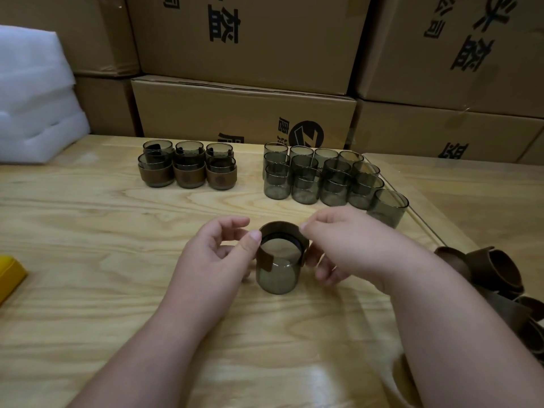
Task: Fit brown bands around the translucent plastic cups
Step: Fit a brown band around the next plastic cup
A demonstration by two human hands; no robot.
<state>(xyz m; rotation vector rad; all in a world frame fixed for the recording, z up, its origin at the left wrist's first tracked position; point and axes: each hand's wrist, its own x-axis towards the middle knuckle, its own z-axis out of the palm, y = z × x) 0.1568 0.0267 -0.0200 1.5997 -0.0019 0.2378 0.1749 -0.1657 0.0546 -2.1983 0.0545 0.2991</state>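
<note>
Centre frame, cup [276, 275] upright on desk [88, 231], brown band [281, 231] ringing its rim, left hand [219, 254] and right hand [338, 245] pinching band's opposite sides; band looks soft, stretchy, cup light, slick, likely best gripped low.

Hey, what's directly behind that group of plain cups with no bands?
Behind the plain cups stand stacked cardboard boxes with black printed characters and a round logo. The cups hide the boxes' bottom edge, so where they meet the wooden table cannot be seen.
</note>
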